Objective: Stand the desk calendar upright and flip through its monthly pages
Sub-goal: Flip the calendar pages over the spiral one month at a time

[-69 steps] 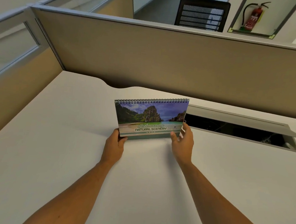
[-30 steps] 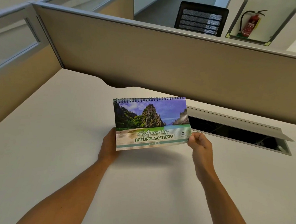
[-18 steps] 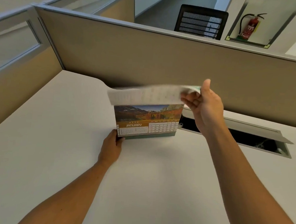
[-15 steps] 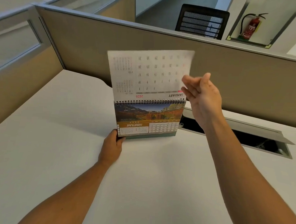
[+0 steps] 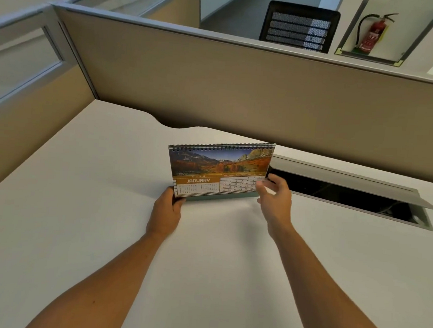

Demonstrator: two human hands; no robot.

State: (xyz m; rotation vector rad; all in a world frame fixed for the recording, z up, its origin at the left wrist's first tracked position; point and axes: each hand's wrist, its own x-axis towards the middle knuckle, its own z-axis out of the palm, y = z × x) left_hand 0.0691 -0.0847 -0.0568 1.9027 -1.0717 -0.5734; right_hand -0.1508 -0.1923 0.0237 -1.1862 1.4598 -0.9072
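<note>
Standing upright at the centre of the frame, the desk calendar (image 5: 220, 171) now shows its January page (image 5: 216, 183), a mountain scene in autumn colours above the date grid. Half a second ago the cover sheet was still in the air above the spiral binding (image 5: 221, 146), lifted by our right hand; that sheet has since gone over the top and out of sight behind the stand. We read this as the first flip completed: the scenery cover that faced us a second ago is gone, and the run of monthly pages has begun.

Our left hand (image 5: 165, 211) has kept its place throughout, its grip closed on the lower left corner of the calendar, thumb on the front and the base pressed to the white tabletop (image 5: 79, 231). Our right hand (image 5: 275, 198) has come back down from the flip and sits at the lower right edge of the January page, fingers (image 5: 261, 185) loosely curled and apart; whether they have pinched the paper yet we cannot tell, as the hand itself hides the contact.

To the right of the frame an open cable tray (image 5: 348, 194) lies just beside the calendar, with a beige partition (image 5: 240, 94) behind.

In our judgement eleven months remain, and the next turn starts at that right-hand corner.
</note>
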